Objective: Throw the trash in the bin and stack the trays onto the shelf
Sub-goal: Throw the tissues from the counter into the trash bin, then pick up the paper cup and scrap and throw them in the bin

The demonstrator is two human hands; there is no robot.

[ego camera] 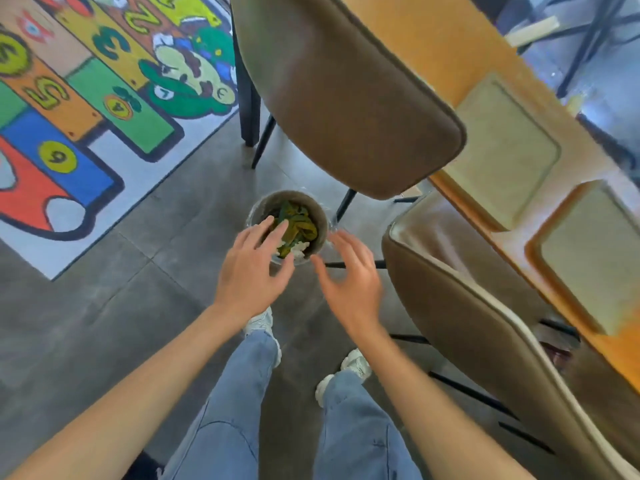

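Note:
A small round bin (320,216) with a clear liner stands on the grey floor between two chairs. Green and yellow wrappers and white paper trash (294,230) lie inside it. My left hand (252,268) hovers over the bin's near left rim, fingers spread, holding nothing. My right hand (349,275) hangs beside the near right rim, also open and empty. Two trays lie on the orange table: one pale tray (498,147) further off and a second tray (588,254) nearer, at the right edge.
Two brown padded chairs flank the bin: one chair (346,91) behind it, another chair (467,323) at its right. A colourful numbered rug (86,116) covers the floor at upper left. My legs and white shoes are below the hands.

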